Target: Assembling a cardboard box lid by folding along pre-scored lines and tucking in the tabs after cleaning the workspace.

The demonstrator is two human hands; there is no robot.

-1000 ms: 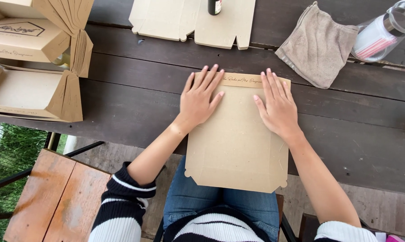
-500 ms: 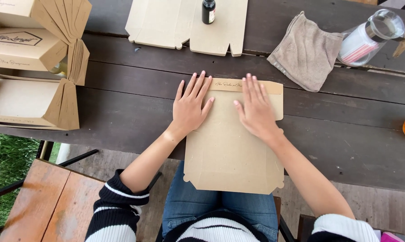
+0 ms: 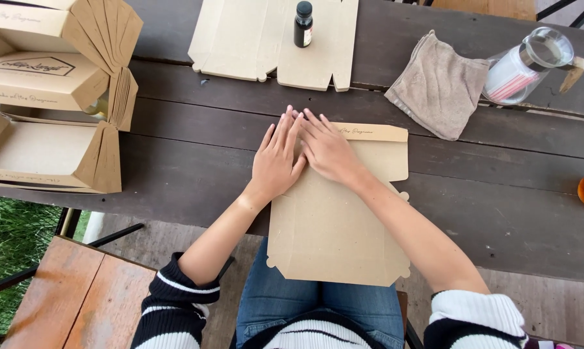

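Both hands have slid together since half a second ago: left hand (image 3: 276,161) and right hand (image 3: 327,152) now touch, flat and open, pressing the flat tan cardboard box blank (image 3: 343,226), which overhangs the dark wooden table's (image 3: 195,161) near edge; bare planks lie either side.

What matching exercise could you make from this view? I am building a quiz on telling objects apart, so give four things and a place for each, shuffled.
Things:
1. small dark bottle
2. grey cloth
3. glass jar
4. folded boxes

Places:
A. stacked at the table's left end
B. standing on the far flat cardboard sheet
C. lying on its side near the right edge
D. between the jar and the flat cardboard blank under both hands

Pairs: 1-B, 2-D, 3-C, 4-A
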